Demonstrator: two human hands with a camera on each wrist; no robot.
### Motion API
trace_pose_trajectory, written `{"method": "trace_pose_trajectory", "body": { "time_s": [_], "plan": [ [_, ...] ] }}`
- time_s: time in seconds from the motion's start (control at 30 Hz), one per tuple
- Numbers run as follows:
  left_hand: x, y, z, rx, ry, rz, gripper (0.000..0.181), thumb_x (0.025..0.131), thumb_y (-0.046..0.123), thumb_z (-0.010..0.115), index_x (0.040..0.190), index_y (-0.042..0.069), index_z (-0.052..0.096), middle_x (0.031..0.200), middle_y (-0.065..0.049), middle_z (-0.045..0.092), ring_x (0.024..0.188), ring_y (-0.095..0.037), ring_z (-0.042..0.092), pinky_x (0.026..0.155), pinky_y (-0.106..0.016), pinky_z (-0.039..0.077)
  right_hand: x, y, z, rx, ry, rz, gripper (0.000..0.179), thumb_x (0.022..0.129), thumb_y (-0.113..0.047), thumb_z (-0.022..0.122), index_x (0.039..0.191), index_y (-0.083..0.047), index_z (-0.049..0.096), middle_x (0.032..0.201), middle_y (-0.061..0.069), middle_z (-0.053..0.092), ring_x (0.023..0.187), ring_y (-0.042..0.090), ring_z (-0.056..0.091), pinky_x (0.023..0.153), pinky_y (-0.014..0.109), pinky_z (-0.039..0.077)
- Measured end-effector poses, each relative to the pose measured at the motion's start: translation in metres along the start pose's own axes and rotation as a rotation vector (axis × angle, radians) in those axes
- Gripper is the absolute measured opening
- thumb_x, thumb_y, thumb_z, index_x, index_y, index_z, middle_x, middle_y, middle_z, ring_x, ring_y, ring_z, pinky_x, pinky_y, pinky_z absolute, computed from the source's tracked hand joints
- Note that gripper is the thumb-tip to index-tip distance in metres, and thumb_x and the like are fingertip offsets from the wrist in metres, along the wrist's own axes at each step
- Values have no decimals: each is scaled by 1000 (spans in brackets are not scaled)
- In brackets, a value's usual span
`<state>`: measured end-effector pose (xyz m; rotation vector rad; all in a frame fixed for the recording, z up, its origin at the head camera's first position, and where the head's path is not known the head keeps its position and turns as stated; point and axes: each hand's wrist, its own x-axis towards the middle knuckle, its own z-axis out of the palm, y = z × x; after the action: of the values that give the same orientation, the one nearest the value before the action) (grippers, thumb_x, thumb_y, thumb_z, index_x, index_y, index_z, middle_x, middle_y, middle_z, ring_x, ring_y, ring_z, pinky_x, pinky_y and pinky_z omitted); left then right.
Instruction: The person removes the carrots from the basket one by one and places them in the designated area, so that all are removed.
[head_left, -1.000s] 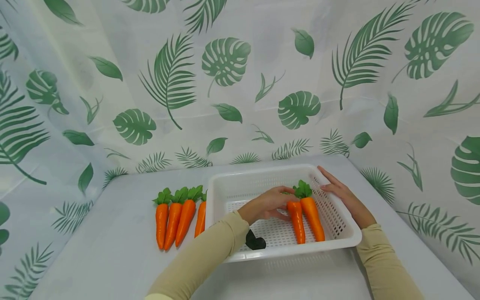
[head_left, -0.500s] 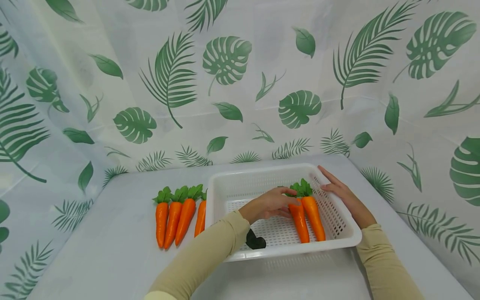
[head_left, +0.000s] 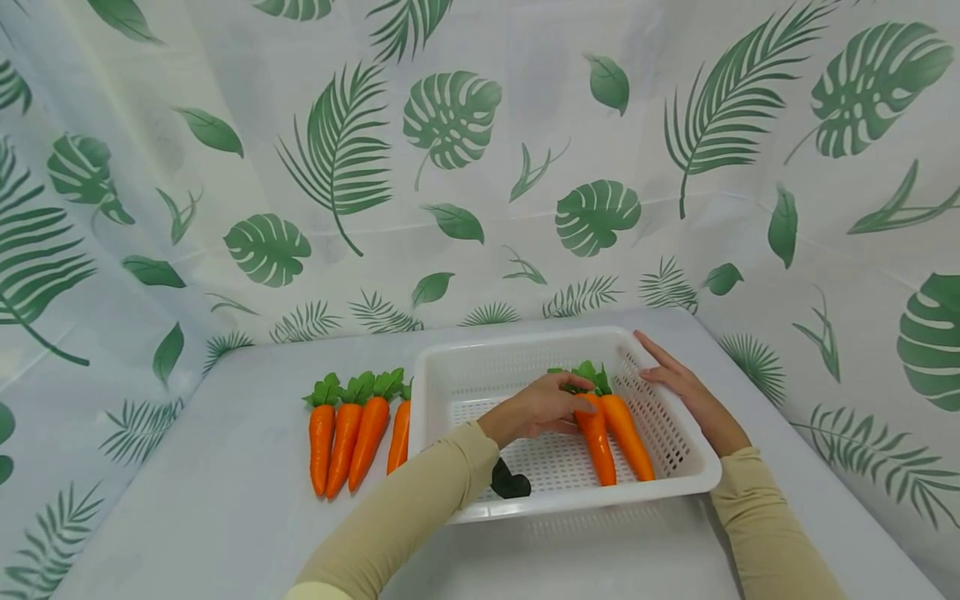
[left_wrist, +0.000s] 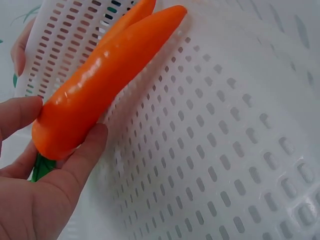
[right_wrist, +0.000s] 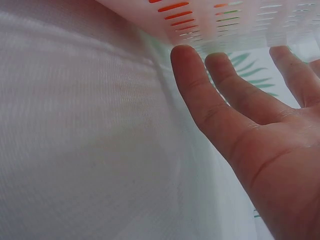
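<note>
In the head view my left hand [head_left: 536, 408] reaches into a white perforated basket [head_left: 585, 501]. Its thumb and fingers pinch the thick top of an orange carrot [head_left: 600, 450]; the left wrist view shows this grip on the carrot [left_wrist: 95, 82] from close by, with the green leaves partly hidden by the hand. A second carrot [head_left: 633, 442] lies right beside it, against the basket's right side. My right hand [head_left: 693, 396] touches the basket's right rim from outside. In the right wrist view the fingers of that hand [right_wrist: 250, 130] are fairly straight, tips at the basket wall.
Several carrots [head_left: 347, 442] with green tops lie side by side left of the basket, one partly hidden by it. A black curved object [head_left: 512, 483] sits in the basket, partly behind the left sleeve. A leaf-patterned curtain [head_left: 480, 192] surrounds the white table [head_left: 195, 500].
The carrot at my left hand has shifted slightly right, closer to the second carrot. The second carrot's tip has slid a little right. The right hand and basket stay in place.
</note>
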<state>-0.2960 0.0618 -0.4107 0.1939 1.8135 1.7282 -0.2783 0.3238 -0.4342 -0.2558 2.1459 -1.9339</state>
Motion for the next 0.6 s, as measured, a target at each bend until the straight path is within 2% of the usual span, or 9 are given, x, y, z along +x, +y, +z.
{"method": "trace_pose_trajectory", "body": {
  "time_s": [0.2, 0.6],
  "plan": [
    [1, -1, 1, 6, 9, 16, 38, 99, 0, 74, 136, 2, 66, 106, -8, 70, 93, -22, 70, 90, -44, 63, 2, 1, -1, -1, -4, -4, 69, 114, -39, 44, 172, -45, 6, 177, 16, 17, 140, 37, 48, 103, 49, 55],
    [0, 1, 1, 47, 43, 59, 33, 97, 3, 78, 129, 4, 71, 104, -8, 72, 88, -23, 73, 87, -46, 64, 3, 2, -2, -7, 7, 3, 71, 114, -41, 46, 172, -43, 7, 177, 15, 18, 143, 43, 44, 103, 54, 55]
  ]
}}
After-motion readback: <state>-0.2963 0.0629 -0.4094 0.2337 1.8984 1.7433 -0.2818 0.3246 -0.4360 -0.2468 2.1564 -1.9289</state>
